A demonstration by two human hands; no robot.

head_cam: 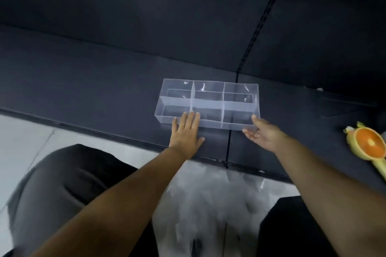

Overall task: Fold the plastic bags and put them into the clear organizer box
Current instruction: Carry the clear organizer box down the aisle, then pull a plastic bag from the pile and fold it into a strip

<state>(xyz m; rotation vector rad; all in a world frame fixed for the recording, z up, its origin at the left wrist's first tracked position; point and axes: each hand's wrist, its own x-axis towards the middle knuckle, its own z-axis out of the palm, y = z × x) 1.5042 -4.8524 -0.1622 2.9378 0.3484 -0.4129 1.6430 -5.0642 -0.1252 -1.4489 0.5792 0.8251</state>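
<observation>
The clear organizer box stands on the dark desk, near its front edge, and its 6 compartments hold nothing. The left hand lies flat with straight fingers, with the fingertips at the near wall of the box. The right hand is released, palm turned inward, beside the near right corner. Blurred whitish plastic bags lie on the lap below. An orange and yellow tool lies far right.

Single head view, wide-angle, tilted forward-down, close above clear organizer box.
</observation>
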